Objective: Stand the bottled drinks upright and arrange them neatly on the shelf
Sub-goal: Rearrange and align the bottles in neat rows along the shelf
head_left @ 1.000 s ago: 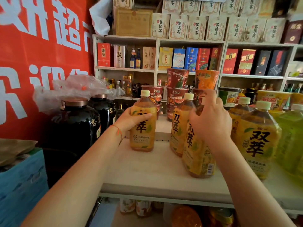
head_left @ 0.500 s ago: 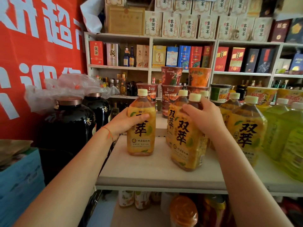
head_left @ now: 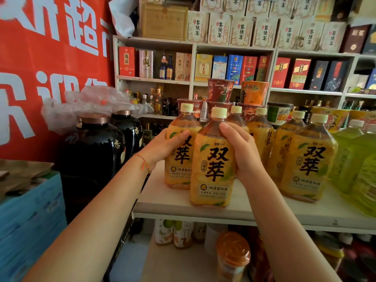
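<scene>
Several yellow-orange tea bottles with pale caps stand upright on the white shelf (head_left: 183,202). My right hand (head_left: 242,151) grips the front bottle (head_left: 213,165) by its right shoulder; it stands near the shelf's front edge. My left hand (head_left: 162,147) wraps around the left side of the bottle behind it (head_left: 181,159), at the shelf's left end. Two more bottles (head_left: 262,133) peek out behind my right hand. Another pair (head_left: 307,159) stands to the right.
Green drink bottles (head_left: 354,165) fill the shelf's right end. Instant noodle cups (head_left: 219,92) are stacked behind the bottles. Two black ceramic jars (head_left: 95,151) under plastic wrap stand left of the shelf. A blue carton (head_left: 30,216) sits at lower left. Jars fill the lower shelf.
My right hand has tipped the front bottle from a lean to upright and set it at the shelf's front. My left hand has drawn its bottle in close behind it.
</scene>
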{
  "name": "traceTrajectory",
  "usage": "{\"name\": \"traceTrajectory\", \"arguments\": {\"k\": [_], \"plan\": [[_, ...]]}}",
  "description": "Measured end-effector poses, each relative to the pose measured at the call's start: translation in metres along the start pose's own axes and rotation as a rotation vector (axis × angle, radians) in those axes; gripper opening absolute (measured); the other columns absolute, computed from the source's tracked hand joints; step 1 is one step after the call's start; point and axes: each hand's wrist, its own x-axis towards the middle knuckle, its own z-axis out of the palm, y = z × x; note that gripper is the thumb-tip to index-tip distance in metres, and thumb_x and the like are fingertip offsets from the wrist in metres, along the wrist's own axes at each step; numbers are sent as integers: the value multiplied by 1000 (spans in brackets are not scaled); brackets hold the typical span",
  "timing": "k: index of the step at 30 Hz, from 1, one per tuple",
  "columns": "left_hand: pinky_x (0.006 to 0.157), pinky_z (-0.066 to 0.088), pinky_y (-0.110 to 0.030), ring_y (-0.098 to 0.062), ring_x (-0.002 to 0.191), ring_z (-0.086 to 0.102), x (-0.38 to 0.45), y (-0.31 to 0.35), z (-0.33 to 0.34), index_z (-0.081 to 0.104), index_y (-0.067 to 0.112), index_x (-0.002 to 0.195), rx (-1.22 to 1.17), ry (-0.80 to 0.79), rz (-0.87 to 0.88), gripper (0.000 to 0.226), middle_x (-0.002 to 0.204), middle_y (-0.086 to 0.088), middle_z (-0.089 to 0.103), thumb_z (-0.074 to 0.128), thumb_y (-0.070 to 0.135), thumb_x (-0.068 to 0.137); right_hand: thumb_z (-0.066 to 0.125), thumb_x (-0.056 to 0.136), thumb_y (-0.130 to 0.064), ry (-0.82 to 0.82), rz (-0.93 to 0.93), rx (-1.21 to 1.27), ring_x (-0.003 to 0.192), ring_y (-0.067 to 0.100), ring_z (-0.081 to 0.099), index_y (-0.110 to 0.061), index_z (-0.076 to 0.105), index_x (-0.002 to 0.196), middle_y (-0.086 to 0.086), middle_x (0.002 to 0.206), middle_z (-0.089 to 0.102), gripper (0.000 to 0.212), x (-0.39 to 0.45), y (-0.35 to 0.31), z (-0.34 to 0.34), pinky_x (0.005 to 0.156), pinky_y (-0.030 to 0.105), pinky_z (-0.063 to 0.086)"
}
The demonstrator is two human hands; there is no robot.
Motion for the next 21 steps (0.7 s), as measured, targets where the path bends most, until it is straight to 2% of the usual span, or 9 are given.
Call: {"name": "traceTrajectory", "arguments": {"k": [2,3,6,8,10,12,14,17,21], "plan": [[108,44,-52,-18,119,65,-1,-3,6,53,40,134,-65,55,-48,85,125,6,70,62,88,65,66,89,-45,40,-11,-10,97,21,73,-26,71,111,3,104,76,30,-4,2,4,92,48,57],[108,43,-51,-17,121,63,-2,-5,8,52,38,137,-88,79,-64,91,128,7,68,59,92,64,64,86,-52,59,-15,-17,100,20,72,-29,69,112,1,107,75,35,-7,4,6,94,48,56],[102,45,-45,-16,121,62,-8,-9,10,57,33,135,-136,170,-79,83,124,8,70,49,90,74,54,65,-88,105,84,-71,122,18,60,-35,53,134,-8,131,63,88,-23,15,13,104,53,47],[92,50,-35,-11,114,64,-17,-11,13,55,29,137,-165,241,-66,62,121,8,70,52,70,90,54,50,-99,96,118,-110,121,16,61,-36,53,136,-9,131,64,107,-33,25,11,103,52,48],[76,50,-22,-8,109,64,-24,-16,17,48,27,140,-131,261,-57,48,122,8,66,62,41,97,63,47,-94,86,77,-122,105,12,69,-35,63,120,-8,114,73,94,-40,29,7,95,48,55],[71,49,-19,-12,113,61,-28,-18,19,45,25,143,-71,283,-27,53,127,6,61,68,29,95,65,45,-93,69,70,-96,101,12,71,-35,66,114,-8,109,75,91,-44,31,6,93,46,56],[80,53,-26,-14,117,60,-32,-15,19,46,29,145,-79,297,-15,55,130,5,60,68,31,95,62,44,-95,67,74,-79,103,11,70,-36,66,115,-9,110,74,93,-44,33,10,94,46,56],[100,51,-42,-10,113,62,-40,-9,15,55,37,137,-131,293,-72,38,124,9,65,54,46,100,53,50,-98,73,60,-105,109,8,67,-43,62,120,-14,115,71,89,-44,36,24,98,45,53],[102,48,-41,-15,116,61,-60,1,18,68,38,113,-272,273,-100,39,115,9,68,33,54,105,42,64,-93,10,68,-104,117,7,61,-47,52,134,-18,121,66,84,-43,35,49,102,40,49]]}}
